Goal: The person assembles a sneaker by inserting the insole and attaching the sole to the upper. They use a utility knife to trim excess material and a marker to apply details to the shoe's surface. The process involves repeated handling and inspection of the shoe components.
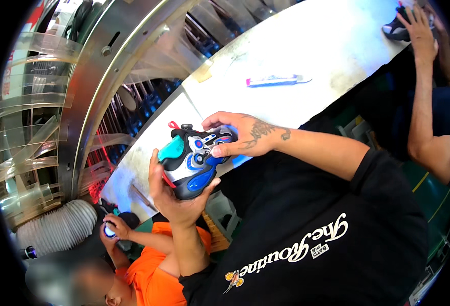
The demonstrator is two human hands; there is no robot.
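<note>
A sneaker [190, 159] in black, silver and blue is held between my two hands above the white work table. It has a teal part at the collar and a red pull loop. My left hand [176, 196] cups the shoe from below, thumb and fingers on either side. My right hand [250, 135] wraps over its other end, with the thumb pressed on the blue and silver side. The palm hides part of that end.
The white table [332, 56] runs diagonally, bearing a slim white-and-blue tool [278, 81]. Beyond its far edge curves a metal frame [102, 71] with clear plastic strips. A ribbed hose [56, 229] lies lower left. A co-worker in an orange shirt [153, 265] and another co-worker's hand [421, 38] handle items.
</note>
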